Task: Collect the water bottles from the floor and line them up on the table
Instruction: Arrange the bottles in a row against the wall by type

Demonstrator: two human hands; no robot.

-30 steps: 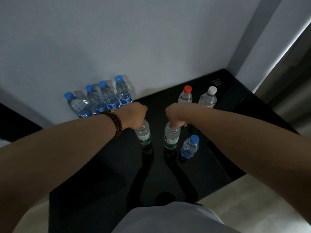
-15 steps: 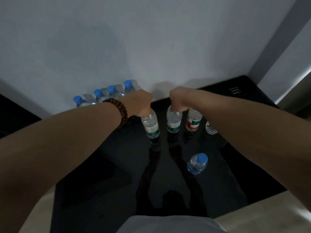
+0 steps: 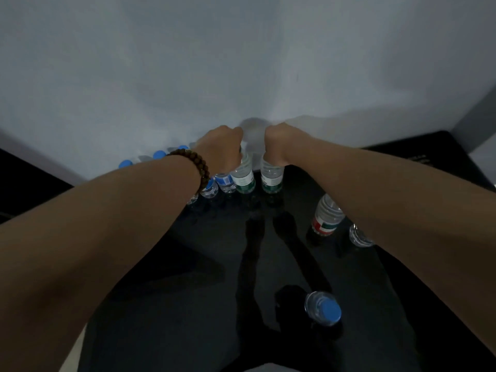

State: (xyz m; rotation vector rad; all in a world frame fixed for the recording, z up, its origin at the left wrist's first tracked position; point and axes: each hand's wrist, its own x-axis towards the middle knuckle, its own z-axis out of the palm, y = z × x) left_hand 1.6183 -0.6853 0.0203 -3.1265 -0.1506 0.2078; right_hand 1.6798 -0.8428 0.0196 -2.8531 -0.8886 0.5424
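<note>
Near wall (image 3: 241, 63), hands (image 3: 222, 147) (image 3: 277, 143) gripping 2 bottles (image 3: 243, 177) (image 3: 272, 178)

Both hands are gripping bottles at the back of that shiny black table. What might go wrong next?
The left hand grips a clear green-labelled bottle right beside the blue-labelled bottles at the wall; setting it down could topple them. The right hand holds a second green-labelled bottle, and its forearm passes close over the clear red-and-green-labelled bottle; drawing back might knock that over.
</note>
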